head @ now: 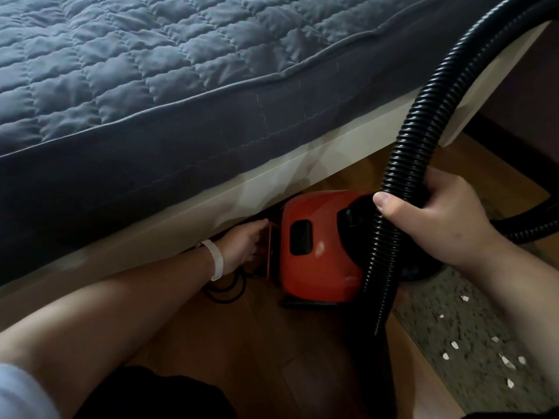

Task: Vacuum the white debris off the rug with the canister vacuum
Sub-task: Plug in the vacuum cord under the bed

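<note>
The red vacuum (314, 240) sits on the wood floor (211, 343) beside the bed (151, 86), its far end tucked under the bed frame. The left hand (242, 246) reaches to that far end, at about 9 o'clock from the body; its fingers are hidden behind the casing, so whether they are gripping anything cannot be told. The right hand (435, 216) is clamped around the black hose (405, 164). The rug (472, 322) lies at 4 o'clock from the vacuum, just beside it, its near edge running from 11 toward 5 o'clock. The white scraps (496, 355) lie nearer the right hand, which probably leads.
</note>
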Motion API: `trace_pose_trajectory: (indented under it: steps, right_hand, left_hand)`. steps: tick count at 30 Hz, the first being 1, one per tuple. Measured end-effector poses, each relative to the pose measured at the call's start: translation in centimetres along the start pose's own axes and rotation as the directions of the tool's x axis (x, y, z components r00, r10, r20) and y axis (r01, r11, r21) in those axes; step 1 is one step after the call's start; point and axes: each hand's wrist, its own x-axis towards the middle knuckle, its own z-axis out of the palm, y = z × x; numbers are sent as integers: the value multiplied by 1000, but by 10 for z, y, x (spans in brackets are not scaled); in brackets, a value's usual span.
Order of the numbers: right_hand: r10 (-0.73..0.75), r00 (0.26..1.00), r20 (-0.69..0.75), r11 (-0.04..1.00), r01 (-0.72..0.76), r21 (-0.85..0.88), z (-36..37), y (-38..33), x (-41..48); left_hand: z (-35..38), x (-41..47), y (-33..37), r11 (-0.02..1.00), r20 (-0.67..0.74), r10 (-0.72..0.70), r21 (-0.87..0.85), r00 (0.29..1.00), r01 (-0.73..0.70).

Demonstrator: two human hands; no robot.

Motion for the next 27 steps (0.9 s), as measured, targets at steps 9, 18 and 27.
trace_pose_trajectory:
  steps: [9,18,27]
  right_hand:
    - [-46,998,-33,992,50,113,-7,2,1]
    - [-16,1000,27,998,14,67,-6,6,3]
    - [36,999,1,997,-36,-65,-7,9,6]
  left_hand:
    - [-15,8,-17,951,147,-302,121,942,286]
    - [-2,10,25,986,-222,162,76,962,-148]
    - [5,-18,52,961,186,188,170,965,-220]
